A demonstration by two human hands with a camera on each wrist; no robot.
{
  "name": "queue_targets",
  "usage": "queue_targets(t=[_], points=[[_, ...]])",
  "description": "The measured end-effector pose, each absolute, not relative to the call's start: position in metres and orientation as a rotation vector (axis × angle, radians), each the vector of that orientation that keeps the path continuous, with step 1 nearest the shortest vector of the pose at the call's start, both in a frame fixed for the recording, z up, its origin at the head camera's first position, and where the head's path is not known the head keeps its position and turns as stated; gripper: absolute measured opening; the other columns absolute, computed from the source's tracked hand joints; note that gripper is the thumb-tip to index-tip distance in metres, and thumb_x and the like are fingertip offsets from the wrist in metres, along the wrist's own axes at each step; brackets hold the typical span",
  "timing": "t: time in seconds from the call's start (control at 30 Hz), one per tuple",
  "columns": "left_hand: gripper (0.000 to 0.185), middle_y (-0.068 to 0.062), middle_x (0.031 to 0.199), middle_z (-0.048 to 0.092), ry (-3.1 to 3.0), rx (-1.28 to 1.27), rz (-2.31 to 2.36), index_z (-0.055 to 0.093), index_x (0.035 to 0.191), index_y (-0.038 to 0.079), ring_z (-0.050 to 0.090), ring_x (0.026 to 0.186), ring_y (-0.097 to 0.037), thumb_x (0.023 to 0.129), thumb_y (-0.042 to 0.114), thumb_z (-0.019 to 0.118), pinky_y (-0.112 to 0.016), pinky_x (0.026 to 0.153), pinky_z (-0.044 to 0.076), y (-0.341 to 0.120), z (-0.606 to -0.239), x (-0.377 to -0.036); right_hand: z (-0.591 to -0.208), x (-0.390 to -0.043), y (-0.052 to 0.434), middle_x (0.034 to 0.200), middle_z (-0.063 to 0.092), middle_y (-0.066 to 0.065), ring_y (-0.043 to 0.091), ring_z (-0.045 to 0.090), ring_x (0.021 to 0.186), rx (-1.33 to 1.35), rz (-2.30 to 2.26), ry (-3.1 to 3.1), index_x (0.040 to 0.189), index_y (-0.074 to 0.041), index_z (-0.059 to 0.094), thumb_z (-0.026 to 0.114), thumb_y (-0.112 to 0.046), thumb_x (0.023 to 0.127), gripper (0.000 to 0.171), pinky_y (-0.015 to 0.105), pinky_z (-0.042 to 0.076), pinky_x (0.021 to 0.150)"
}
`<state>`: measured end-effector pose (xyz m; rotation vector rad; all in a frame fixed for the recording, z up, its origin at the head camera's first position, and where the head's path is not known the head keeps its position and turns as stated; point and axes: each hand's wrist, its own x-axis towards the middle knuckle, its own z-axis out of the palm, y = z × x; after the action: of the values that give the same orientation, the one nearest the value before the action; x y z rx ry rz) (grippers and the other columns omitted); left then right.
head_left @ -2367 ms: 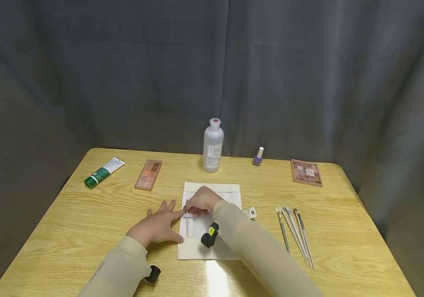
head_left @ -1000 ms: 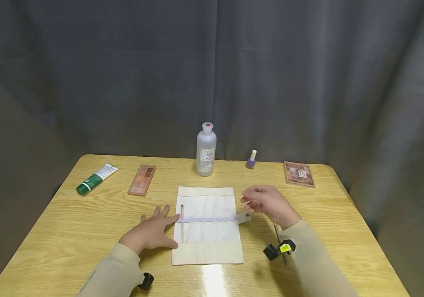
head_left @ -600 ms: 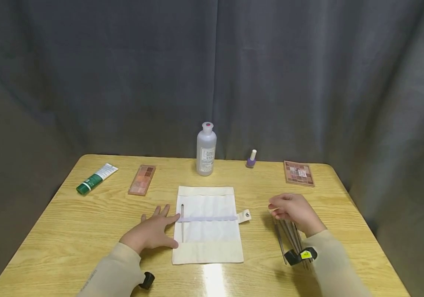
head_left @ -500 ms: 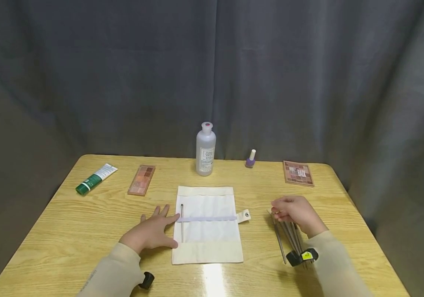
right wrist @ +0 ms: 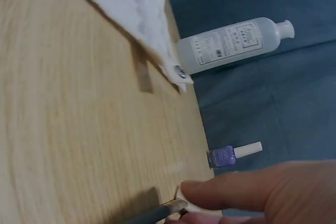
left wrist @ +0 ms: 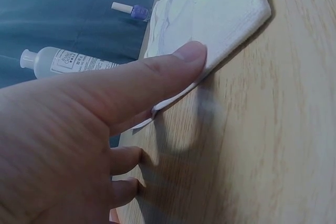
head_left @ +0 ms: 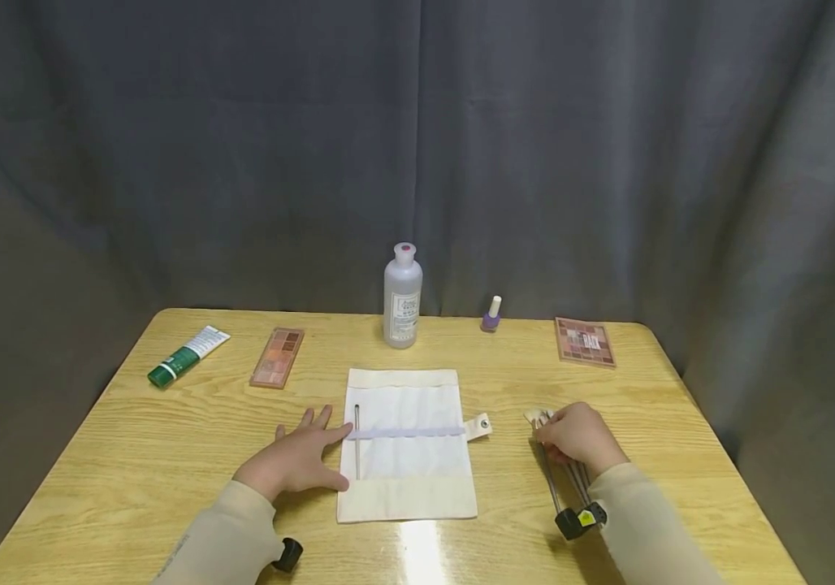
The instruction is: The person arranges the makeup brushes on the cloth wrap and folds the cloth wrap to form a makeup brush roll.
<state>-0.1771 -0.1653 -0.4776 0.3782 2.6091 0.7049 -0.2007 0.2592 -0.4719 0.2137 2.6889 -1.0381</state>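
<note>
Your left hand [head_left: 293, 461] is lying flat on the worktop [head_left: 132, 455], palm down, with its fingers [head_left: 326, 439] straight and spread; the thumb [left wrist: 178, 64] is pressing on the left edge of the cloth brush roll [head_left: 406, 479]. That roll is lying unrolled at the middle of the worktop: a cream rectangle with a pale lilac band [head_left: 417, 432] running across it and a small snap tab [head_left: 479, 426] sticking out on its right side. 1 thin brush [head_left: 356, 443] is sitting upright under the band at the far left of the roll, just beside your fingertips.

Well apart to the right, the loose brushes [head_left: 551, 479] are lying in a tight bunch on the worktop, slim grey handles pointing toward you and pale bristle tips [head_left: 537, 417] pointing away. Your right hand [head_left: 578, 439] is resting over their upper part, knuckles up, with its fingers curling down onto the bunch near the tips. In the right wrist view, 1 fingertip [right wrist: 210, 190] is touching a brush ferrule [right wrist: 173, 208]; I cannot tell whether the fingers are closing around a handle or only resting on the bunch.
</note>
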Motion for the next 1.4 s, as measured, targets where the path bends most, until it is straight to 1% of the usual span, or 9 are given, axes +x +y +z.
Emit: queue_targets(t=[0.23, 0.4, 0.63, 0.73, 0.9, 1.03, 1.17, 1.3, 1.4], points=[[0.088, -0.026, 0.164, 0.014, 2.602, 0.381, 0.711, 0.046, 0.153, 0.014, 0.004, 0.150, -0.051, 0.078, 0.039, 0.085, -0.079, 0.109, -0.001, -0.165, -0.475, -0.174, -0.477, -0.196, 0.250, 0.047, 0.057, 0.003, 0.014, 0.053, 0.041, 0.228, -0.926, 2.747, 0.052, -0.006, 0.060, 0.077, -0.010, 0.080, 0.033, 0.028, 0.048, 0.049], [0.088, -0.026, 0.164, 0.014, 2.610, 0.385, 0.700, 0.045, 0.153, 0.015, 0.004, 0.150, -0.051, 0.078, 0.038, 0.084, -0.079, 0.109, 0.000, -0.166, -0.478, -0.175, -0.479, -0.198, 0.247, 0.045, 0.056, 0.003, 0.014, 0.055, 0.040, 0.201, -0.907, 2.754, 0.053, -0.005, 0.062, 0.074, -0.007, 0.077, 0.027, 0.028, 0.049, 0.048], [0.088, -0.025, 0.165, 0.013, 2.603, 0.389, 0.717, 0.045, 0.154, 0.015, 0.003, 0.150, -0.050, 0.079, 0.039, 0.084, -0.079, 0.109, -0.001, -0.165, -0.478, -0.177, -0.485, -0.203, 0.255, 0.063, 0.067, 0.008, 0.019, 0.067, 0.056, 0.158, -1.182, 2.563, 0.070, 0.000, 0.069, 0.071, -0.013, 0.085, 0.020, 0.033, 0.058, 0.056], [0.088, -0.025, 0.165, 0.013, 2.603, 0.385, 0.718, 0.045, 0.154, 0.015, 0.003, 0.150, -0.051, 0.079, 0.038, 0.084, -0.079, 0.109, -0.001, -0.166, -0.478, -0.176, -0.486, -0.206, 0.260, 0.071, 0.067, 0.008, 0.017, 0.066, 0.062, 0.125, -1.385, 2.402, 0.089, 0.004, 0.071, 0.068, -0.014, 0.091, 0.019, 0.034, 0.060, 0.060], [0.088, -0.025, 0.165, 0.013, 2.604, 0.387, 0.714, 0.045, 0.154, 0.015, 0.003, 0.150, -0.051, 0.079, 0.038, 0.084, -0.079, 0.109, -0.001, -0.165, -0.478, -0.176, -0.488, -0.211, 0.269, 0.085, 0.068, 0.008, 0.015, 0.068, 0.072, 0.073, -1.646, 2.131, 0.119, 0.012, 0.062, 0.061, -0.016, 0.097, 0.036, 0.034, 0.061, 0.069], [0.088, -0.026, 0.165, 0.013, 2.605, 0.386, 0.700, 0.045, 0.154, 0.015, 0.004, 0.150, -0.051, 0.079, 0.039, 0.084, -0.079, 0.109, 0.000, -0.166, -0.478, -0.175, -0.491, -0.216, 0.272, 0.099, 0.072, 0.011, 0.017, 0.071, 0.081, 0.004, -1.779, 1.948, 0.122, 0.012, 0.056, 0.056, -0.017, 0.102, 0.036, 0.034, 0.061, 0.077], [0.088, -0.026, 0.164, 0.014, 2.609, 0.383, 0.680, 0.045, 0.154, 0.015, 0.005, 0.150, -0.051, 0.079, 0.043, 0.083, -0.079, 0.109, 0.001, -0.167, -0.476, -0.174, -0.492, -0.222, 0.268, 0.108, 0.073, 0.012, 0.017, 0.073, 0.086, -0.011, -1.904, 1.794, 0.125, 0.010, 0.053, 0.057, -0.015, 0.102, 0.034, 0.034, 0.060, 0.081], [0.090, -0.026, 0.164, 0.015, 2.623, 0.389, 0.668, 0.046, 0.153, 0.015, 0.004, 0.150, -0.051, 0.078, 0.047, 0.083, -0.079, 0.109, 0.002, -0.166, -0.475, -0.174, -0.487, -0.228, 0.260, 0.112, 0.073, 0.011, 0.016, 0.073, 0.087, -0.036, -1.962, 1.738, 0.141, 0.012, 0.042, 0.058, -0.013, 0.102, 0.049, 0.033, 0.060, 0.082], [0.091, -0.023, 0.165, 0.015, 2.644, 0.394, 0.664, 0.047, 0.153, 0.015, 0.000, 0.151, -0.048, 0.077, 0.047, 0.084, -0.079, 0.109, 0.002, -0.165, -0.477, -0.174, -0.480, -0.234, 0.251, 0.111, 0.073, 0.010, 0.015, 0.073, 0.087, -0.058, -1.978, 1.720, 0.147, 0.011, 0.037, 0.058, -0.012, 0.103, 0.054, 0.033, 0.060, 0.082]])
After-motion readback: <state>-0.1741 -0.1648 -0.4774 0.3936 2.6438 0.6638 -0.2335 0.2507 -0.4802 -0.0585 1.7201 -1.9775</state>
